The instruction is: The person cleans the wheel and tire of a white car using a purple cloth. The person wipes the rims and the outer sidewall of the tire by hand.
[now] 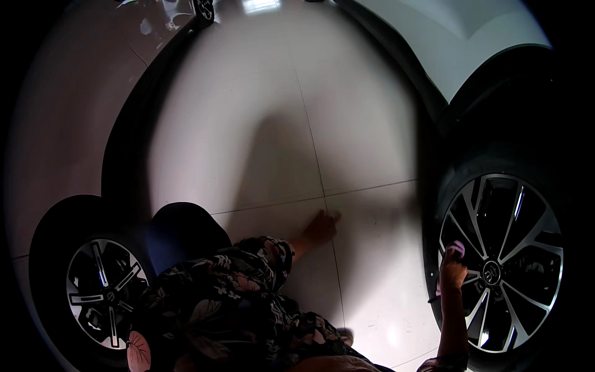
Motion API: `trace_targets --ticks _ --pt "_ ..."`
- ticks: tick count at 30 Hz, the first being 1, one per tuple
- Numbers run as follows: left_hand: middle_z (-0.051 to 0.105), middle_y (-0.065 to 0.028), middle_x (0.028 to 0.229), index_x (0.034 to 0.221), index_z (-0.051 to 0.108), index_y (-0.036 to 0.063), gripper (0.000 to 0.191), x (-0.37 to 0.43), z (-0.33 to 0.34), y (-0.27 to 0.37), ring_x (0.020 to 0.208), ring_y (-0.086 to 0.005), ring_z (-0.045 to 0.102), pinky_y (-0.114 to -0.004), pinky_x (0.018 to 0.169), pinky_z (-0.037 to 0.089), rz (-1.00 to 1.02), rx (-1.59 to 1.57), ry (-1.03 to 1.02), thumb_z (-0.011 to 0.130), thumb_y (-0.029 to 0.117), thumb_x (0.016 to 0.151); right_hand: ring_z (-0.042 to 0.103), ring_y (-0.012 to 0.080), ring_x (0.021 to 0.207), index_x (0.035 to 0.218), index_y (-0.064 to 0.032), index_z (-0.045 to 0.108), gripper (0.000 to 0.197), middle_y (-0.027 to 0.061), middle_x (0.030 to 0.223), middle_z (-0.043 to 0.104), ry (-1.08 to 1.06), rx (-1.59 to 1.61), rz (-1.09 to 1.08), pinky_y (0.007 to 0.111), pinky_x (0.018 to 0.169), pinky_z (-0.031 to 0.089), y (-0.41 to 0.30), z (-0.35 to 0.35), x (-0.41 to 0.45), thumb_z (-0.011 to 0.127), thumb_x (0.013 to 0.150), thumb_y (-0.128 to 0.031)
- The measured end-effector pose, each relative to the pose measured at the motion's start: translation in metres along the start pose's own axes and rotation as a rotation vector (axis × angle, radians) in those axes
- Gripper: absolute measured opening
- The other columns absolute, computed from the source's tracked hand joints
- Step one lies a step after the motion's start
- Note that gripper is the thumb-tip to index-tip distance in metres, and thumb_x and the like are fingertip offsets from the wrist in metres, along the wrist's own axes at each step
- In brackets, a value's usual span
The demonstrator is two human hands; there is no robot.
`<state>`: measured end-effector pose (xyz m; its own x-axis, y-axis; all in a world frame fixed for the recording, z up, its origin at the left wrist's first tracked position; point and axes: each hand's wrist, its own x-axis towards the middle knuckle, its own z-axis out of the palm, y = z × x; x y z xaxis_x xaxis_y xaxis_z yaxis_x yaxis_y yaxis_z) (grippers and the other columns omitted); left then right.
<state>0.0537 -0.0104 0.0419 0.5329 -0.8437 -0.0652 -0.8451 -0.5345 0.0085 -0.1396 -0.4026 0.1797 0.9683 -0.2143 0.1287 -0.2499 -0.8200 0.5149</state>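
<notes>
My right hand [452, 273] is closed on a pinkish-purple cloth [456, 249] at the left part of a car's alloy wheel [491, 273], near the rim and spokes. The wheel has silver and black spokes and a center cap, inside a dark tyre [448, 186]. My left hand [321, 228] hangs over the tiled floor, its fingers apart and slightly blurred, with nothing seen in it. A dark floral garment covers my body and left upper arm.
A white car body [432, 32] rises at the upper right above the wheel. Another car [60, 125] stands on the left, with its own alloy wheel [110, 295]. A dark seat-like shape [190, 223] is beside my left arm. Pale floor tiles [223, 153] lie between the cars.
</notes>
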Motion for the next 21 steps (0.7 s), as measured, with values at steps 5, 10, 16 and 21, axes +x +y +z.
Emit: trace_targets --ticks 5,10,16,21 --pt "0.054 -0.0173 0.119 0.095 0.066 -0.0013 0.023 0.005 0.029 -0.002 0.089 -0.0259 0.057 -0.051 0.093 0.036 -0.044 -0.038 0.064 0.051 0.014 0.087 0.062 0.0242 0.052 0.099 -0.0098 0.050 0.014 0.0127 0.086 0.060 0.025 0.017 0.019 0.033 0.040 0.051 0.012 -0.012 -0.045 0.054 0.086 -0.013" --pt "0.061 -0.0142 0.089 0.132 0.038 -0.0042 0.046 0.005 0.032 -0.007 0.087 -0.0281 0.057 -0.047 0.103 0.030 -0.113 -0.170 0.127 0.045 0.014 0.091 0.062 0.0240 0.051 0.094 -0.0080 0.050 0.011 0.0120 0.083 0.059 -0.052 -0.053 0.044 0.033 0.040 0.051 0.026 0.003 -0.088 0.055 0.086 -0.013" --pt "0.061 -0.0143 0.090 0.133 0.037 -0.0030 0.045 0.006 0.001 -0.003 0.093 -0.0281 0.057 -0.047 0.105 0.029 -0.205 -0.318 0.002 0.042 0.014 0.092 0.062 0.0245 0.055 0.093 -0.0097 0.047 0.010 0.0112 0.083 0.057 -0.072 0.021 0.061 0.034 0.043 0.051 0.022 0.014 -0.108 0.053 0.086 -0.013" --pt "0.060 -0.0153 0.097 0.135 0.034 -0.0013 0.047 -0.003 0.002 -0.002 0.096 -0.0276 0.057 -0.047 0.105 0.030 -0.179 -0.229 -0.016 0.043 0.014 0.092 0.065 0.0319 0.057 0.091 -0.0083 0.054 0.010 0.0163 0.069 0.063 -0.126 0.107 0.086 0.041 0.049 0.054 -0.002 0.060 -0.118 0.057 0.085 -0.015"
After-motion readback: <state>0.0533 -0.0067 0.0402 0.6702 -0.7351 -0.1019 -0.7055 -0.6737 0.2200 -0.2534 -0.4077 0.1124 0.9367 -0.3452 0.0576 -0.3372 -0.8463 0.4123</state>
